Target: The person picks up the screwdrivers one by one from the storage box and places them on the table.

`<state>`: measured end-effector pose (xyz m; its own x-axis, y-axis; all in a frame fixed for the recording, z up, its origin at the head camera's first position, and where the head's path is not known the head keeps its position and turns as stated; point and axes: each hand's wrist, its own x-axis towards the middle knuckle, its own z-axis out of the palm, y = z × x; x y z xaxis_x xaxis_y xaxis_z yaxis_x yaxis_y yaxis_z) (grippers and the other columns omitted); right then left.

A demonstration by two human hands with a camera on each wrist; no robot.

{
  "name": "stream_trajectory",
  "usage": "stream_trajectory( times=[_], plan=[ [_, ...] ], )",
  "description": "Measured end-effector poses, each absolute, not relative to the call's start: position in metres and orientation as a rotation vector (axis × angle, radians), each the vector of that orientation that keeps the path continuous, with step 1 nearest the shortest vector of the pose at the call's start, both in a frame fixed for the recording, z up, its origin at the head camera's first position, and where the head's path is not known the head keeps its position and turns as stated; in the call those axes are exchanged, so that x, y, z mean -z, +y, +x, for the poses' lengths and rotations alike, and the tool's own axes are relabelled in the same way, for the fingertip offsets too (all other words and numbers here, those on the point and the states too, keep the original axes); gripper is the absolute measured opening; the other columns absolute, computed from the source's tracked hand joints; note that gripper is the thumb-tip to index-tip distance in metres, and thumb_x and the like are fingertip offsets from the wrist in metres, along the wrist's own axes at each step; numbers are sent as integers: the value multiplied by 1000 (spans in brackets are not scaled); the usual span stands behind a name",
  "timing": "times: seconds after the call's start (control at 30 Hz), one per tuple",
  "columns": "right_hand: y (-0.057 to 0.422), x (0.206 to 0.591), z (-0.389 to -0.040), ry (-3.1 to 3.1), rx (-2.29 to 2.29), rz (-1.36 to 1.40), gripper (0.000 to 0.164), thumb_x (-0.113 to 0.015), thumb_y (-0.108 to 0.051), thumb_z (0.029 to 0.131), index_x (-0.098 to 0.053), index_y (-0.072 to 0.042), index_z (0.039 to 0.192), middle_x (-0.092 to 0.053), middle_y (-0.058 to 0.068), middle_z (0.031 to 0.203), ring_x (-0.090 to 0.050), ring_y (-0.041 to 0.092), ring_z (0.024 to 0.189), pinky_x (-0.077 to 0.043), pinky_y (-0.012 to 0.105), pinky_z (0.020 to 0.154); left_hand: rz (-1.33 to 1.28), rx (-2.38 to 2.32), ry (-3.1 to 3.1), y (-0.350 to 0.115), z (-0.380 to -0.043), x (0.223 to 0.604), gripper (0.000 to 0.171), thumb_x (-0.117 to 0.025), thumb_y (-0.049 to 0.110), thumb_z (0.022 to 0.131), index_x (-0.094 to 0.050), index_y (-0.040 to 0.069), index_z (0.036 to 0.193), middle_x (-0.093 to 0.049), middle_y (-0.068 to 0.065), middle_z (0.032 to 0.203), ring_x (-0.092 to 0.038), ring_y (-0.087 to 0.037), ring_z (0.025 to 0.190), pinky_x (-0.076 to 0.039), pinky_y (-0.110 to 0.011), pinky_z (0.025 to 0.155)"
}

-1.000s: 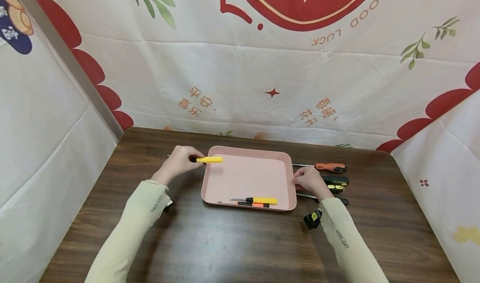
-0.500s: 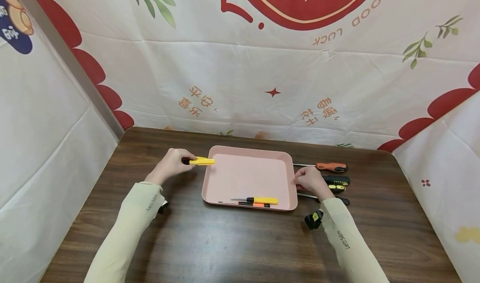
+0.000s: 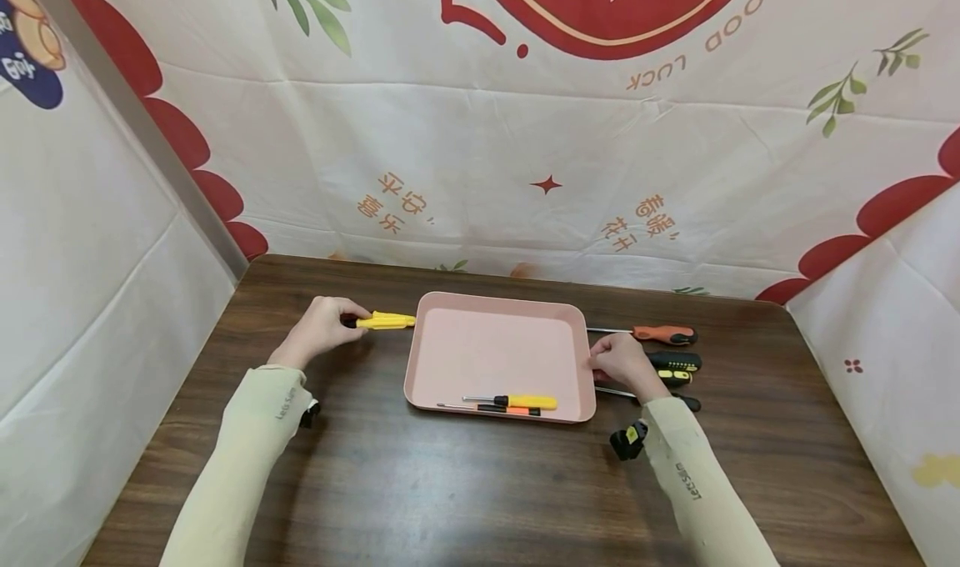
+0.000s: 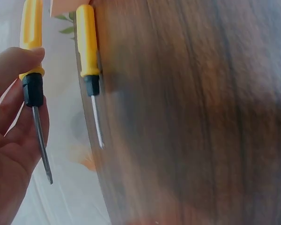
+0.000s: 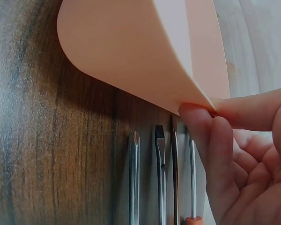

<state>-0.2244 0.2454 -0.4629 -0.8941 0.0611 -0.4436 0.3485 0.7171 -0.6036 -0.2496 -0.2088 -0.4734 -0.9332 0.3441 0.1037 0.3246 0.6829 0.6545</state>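
Note:
Left of the pink tray (image 3: 498, 304), my left hand (image 3: 324, 327) pinches a screwdriver with a yellow handle (image 4: 32, 30) between thumb and fingers, its flat blade pointing back past the palm. Beside it a second yellow-handled screwdriver (image 4: 88, 44) lies on the wooden table near the far edge; the two handles overlap in the head view. My right hand (image 3: 621, 358) pinches the tray's right rim (image 5: 196, 89) between thumb and fingers. Inside the tray, along the near wall, lie a yellow-and-black screwdriver (image 3: 525, 401) and a thin orange-and-black screwdriver (image 3: 517, 411).
Right of the tray, several larger screwdrivers lie with shafts toward it, among them an orange-handled one (image 3: 663, 335) and a black-handled one (image 3: 675, 361); the right hand partly covers them. A printed white cloth (image 3: 480, 150) hangs behind the table (image 3: 450, 492).
My left hand has drawn leftward away from the tray with its yellow screwdriver, uncovering the second yellow handle. The right hand stays on the tray rim.

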Motion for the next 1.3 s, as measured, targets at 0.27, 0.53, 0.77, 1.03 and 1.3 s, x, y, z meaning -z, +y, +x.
stream_trajectory(
  times=[0.27, 0.53, 0.77, 1.03, 1.3],
  plan=[
    [246, 463, -224, 2527, 1005, 319, 11, -61, -7, 79, -63, 3, 83, -61, 7, 69, -56, 15, 58, -49, 33, 59, 458, -1033, 2799, -211, -249, 480, 20, -69, 5, 74, -70, 4, 94, -66, -11, 91, -54, -19, 76, -46, -32, 67],
    [247, 464, -224, 2531, 1014, 292, 11, -62, -8, 79, -63, 3, 83, -60, 5, 67, -55, 14, 57, -48, 32, 58, 453, -1010, 2774, -204, -252, 489, 19, -69, 5, 75, -70, 4, 94, -66, -12, 92, -55, -18, 76, -47, -31, 67],
    [247, 462, -224, 2547, 975, 286, 11, -62, -10, 79, -63, 2, 81, -59, 4, 65, -54, 14, 56, -46, 31, 57, 457, -971, 2773, -199, -255, 495, 18, -69, 6, 75, -70, 4, 93, -67, -11, 94, -58, -20, 83, -49, -36, 73],
    [247, 463, -224, 2544, 986, 297, 11, -62, -9, 79, -63, 2, 81, -59, 4, 65, -54, 13, 55, -47, 30, 56, 463, -968, 2784, -197, -258, 497, 18, -69, 6, 74, -71, 4, 92, -67, -12, 93, -60, -21, 85, -49, -36, 73],
    [246, 463, -225, 2533, 999, 307, 10, -61, -8, 79, -62, 2, 81, -60, 5, 66, -54, 13, 55, -48, 31, 57, 462, -972, 2800, -198, -260, 502, 19, -69, 6, 74, -71, 4, 92, -67, -12, 93, -60, -22, 86, -48, -37, 75]
  ],
)
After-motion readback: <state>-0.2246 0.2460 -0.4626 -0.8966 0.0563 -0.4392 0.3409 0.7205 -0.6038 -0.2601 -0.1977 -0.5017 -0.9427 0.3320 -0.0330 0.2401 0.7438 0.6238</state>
